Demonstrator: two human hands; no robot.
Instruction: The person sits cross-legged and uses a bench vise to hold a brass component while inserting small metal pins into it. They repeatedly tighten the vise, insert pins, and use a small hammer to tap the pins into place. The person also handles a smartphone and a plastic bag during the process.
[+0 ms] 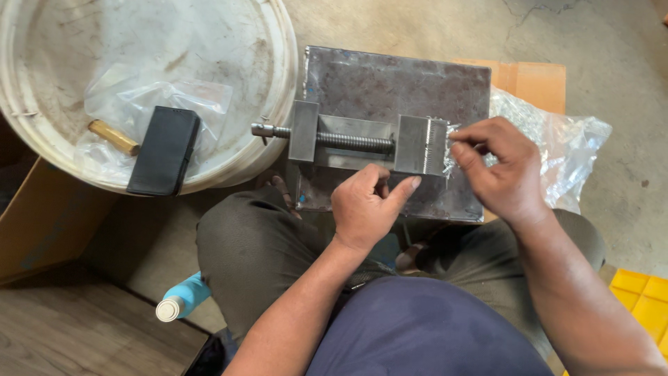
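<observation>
Now right hand (502,168) pinching at vise (417,145)

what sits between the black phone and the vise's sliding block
In the head view, the bucket lid's rim, then the vise's fixed block and screw.

Soft, even daylight fills the scene; shadows are faint, the metal plate (390,83) shows dull glare, edges bend slightly, focus stays sharp.

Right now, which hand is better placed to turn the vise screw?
Left, probably. The left hand rests at the sliding jaw block, beside the threaded screw that runs left to its end. The right hand is pinching a small shiny piece at the block's right edge, so it looks occupied.
</observation>
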